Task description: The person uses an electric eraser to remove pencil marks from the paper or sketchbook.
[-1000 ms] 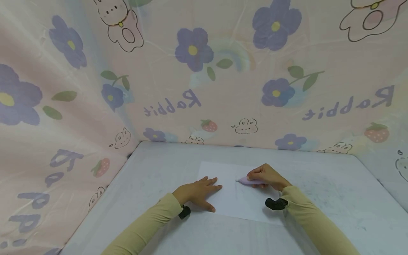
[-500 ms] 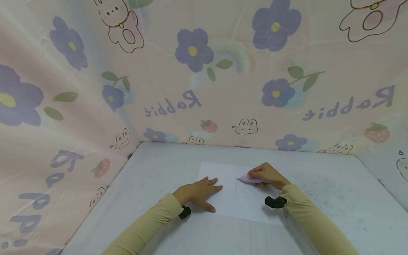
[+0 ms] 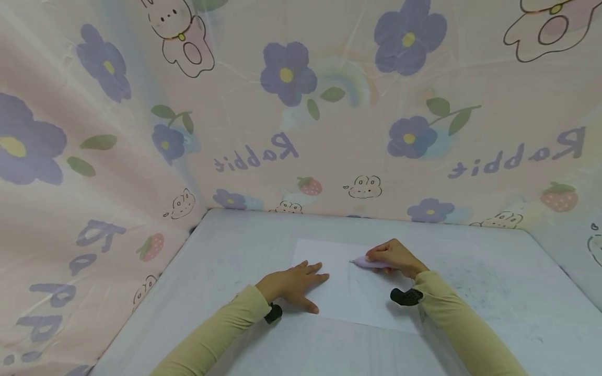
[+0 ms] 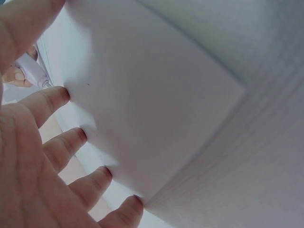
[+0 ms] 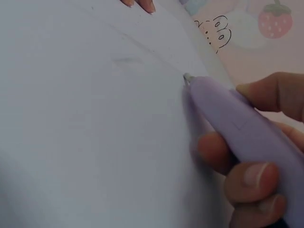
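Note:
My right hand (image 3: 392, 258) grips a thick lilac pen-shaped tool (image 5: 247, 128) with a small narrow tip. In the right wrist view that tip meets the white paper (image 5: 85, 123), at the end of a faint line (image 5: 147, 45) running toward the upper left. The fingers curl round the tool's body from both sides. My left hand (image 3: 293, 286) lies spread on the left part of the sheet, fingers apart. Seen from the left wrist, its fingertips (image 4: 78, 135) press on the paper, near one corner.
The sheet lies on a white table (image 3: 235, 245) with faint grey smudges at the right. Behind and to the left hangs a printed curtain (image 3: 329, 130) with flowers and rabbits. A black wrist device (image 3: 406, 297) is on the right wrist, another (image 3: 273, 313) on the left.
My right hand has slid the lilac tool slightly away from me along the paper, and a faint line shows behind its tip. The left hand stays in place.

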A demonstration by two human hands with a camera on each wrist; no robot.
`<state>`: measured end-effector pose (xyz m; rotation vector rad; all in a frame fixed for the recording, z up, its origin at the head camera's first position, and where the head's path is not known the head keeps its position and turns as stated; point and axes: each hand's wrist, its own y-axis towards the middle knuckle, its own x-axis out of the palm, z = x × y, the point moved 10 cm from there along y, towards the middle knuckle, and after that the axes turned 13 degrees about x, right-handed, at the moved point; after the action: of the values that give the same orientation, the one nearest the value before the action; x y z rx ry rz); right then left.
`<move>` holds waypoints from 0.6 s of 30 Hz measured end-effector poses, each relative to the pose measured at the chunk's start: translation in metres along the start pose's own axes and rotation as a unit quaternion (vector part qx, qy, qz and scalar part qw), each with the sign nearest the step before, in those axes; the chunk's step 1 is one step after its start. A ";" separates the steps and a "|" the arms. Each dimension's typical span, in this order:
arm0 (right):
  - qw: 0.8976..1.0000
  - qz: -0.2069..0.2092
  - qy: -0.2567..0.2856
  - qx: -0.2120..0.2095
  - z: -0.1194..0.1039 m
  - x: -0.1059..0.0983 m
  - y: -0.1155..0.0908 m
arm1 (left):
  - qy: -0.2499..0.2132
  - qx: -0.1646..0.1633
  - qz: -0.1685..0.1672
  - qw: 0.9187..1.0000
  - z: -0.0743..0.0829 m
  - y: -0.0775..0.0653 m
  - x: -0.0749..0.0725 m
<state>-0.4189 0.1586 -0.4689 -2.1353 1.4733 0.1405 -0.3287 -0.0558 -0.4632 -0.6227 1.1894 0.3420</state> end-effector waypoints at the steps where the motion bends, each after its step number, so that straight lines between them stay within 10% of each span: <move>1: 1.000 -0.002 0.000 -0.001 0.000 0.001 0.000 | 0.001 -0.001 0.000 1.000 0.000 0.000 0.000; 18: 1.000 -0.015 -0.012 -0.007 -0.001 0.007 -0.008 | 0.001 -0.005 0.000 1.000 0.001 -0.002 -0.001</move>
<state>-0.4091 0.1544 -0.4677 -2.1582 1.4299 0.1647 -0.3271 -0.0560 -0.4613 -0.6313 1.1897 0.3471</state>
